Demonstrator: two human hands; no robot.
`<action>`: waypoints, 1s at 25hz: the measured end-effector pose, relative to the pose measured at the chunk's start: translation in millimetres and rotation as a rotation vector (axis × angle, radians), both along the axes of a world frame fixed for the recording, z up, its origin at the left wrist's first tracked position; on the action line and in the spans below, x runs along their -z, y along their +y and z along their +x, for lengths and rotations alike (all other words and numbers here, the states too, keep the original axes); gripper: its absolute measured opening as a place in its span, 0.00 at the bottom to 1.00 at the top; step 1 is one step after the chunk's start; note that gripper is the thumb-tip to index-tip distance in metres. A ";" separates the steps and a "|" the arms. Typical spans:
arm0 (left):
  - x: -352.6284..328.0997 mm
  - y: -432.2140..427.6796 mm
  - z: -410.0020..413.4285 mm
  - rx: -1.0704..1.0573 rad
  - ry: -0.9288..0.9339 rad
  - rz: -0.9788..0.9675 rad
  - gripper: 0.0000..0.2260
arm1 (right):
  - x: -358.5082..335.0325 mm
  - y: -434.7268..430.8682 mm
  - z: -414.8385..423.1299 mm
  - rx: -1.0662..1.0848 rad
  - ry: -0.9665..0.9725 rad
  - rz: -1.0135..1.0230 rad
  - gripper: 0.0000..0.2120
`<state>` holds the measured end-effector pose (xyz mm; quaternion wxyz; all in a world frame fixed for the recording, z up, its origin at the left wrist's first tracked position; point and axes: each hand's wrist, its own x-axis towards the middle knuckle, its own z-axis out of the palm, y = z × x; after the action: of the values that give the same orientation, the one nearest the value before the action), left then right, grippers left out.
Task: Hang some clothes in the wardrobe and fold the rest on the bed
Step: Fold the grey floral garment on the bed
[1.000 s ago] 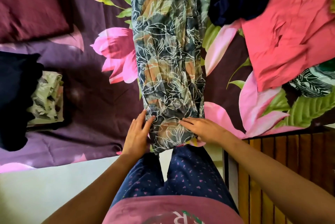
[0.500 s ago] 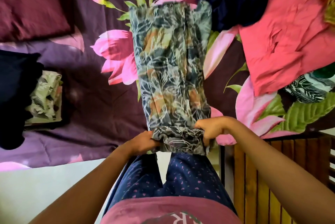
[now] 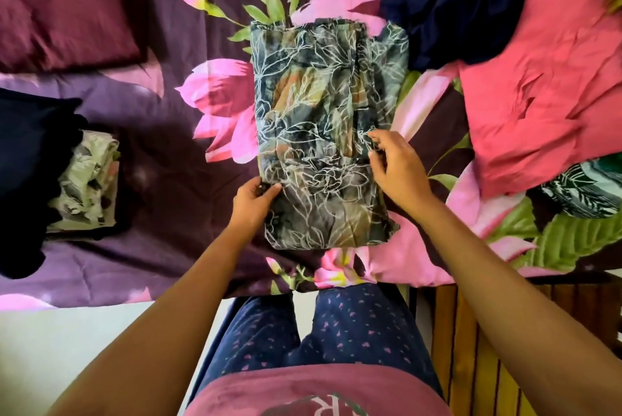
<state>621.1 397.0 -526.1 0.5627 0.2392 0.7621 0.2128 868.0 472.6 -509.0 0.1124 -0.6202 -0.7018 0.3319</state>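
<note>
On the bedspread (image 3: 151,133), far left: dark navy pile (image 3: 30,163), with a folded pale leaf-print piece (image 3: 87,187) just beside it. We read this as the finished stack. Bare spread lies between the stack and the work piece.

Centre: grey leaf-print garment (image 3: 319,106) lies flat, directly ahead of both hands. Its long axis runs straight away from us, and its near end is doubled over, close to the bed's near edge.

Left hand (image 3: 252,205): at the garment's left edge toward the near end, thumb on top, fingers curled under, pinching the cloth.

Right hand (image 3: 397,170): at the right edge, a little farther up than the left. Its bent fingertips (image 3: 373,141) are on the cloth; we cannot tell whether they nip it or only rest on it.

Right: navy garment (image 3: 447,8) touches the work piece's far right corner. A coral-pink garment (image 3: 538,86) lies beyond it and a green-and-white print (image 3: 579,193) sits nearer. Wooden slats (image 3: 505,331) stand at the bed's near right.

Judgement: fold in progress, more garments unfolded. Both hands flank the strip evenly, so another fold away along the axis looks natural. The right side is crowded, so the open room for setting it aside is leftward.
</note>
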 end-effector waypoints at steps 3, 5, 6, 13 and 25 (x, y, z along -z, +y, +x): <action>1.4 -3.3 15.8 0.130 0.415 0.139 0.16 | 1.2 -28.9 -16.2 -0.309 -0.001 0.393 0.12; -3.6 -7.7 25.8 0.331 0.644 0.490 0.16 | 8.0 -49.8 -19.6 -0.578 -0.026 0.449 0.11; -5.4 -11.7 29.4 0.510 0.648 0.661 0.15 | 13.1 -56.9 -16.6 -0.688 -0.067 0.455 0.12; 25.0 -14.9 -17.7 1.241 0.502 0.580 0.27 | 45.1 -38.4 38.4 -0.929 -0.378 0.247 0.33; 48.2 9.8 -41.9 1.136 0.331 0.370 0.38 | 64.6 -9.7 42.4 -0.867 -0.277 0.087 0.35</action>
<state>579.2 406.9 -574.2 0.4117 0.7310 0.5433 -0.0312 910.4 462.9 -573.6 -0.1058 -0.3024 -0.9183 0.2325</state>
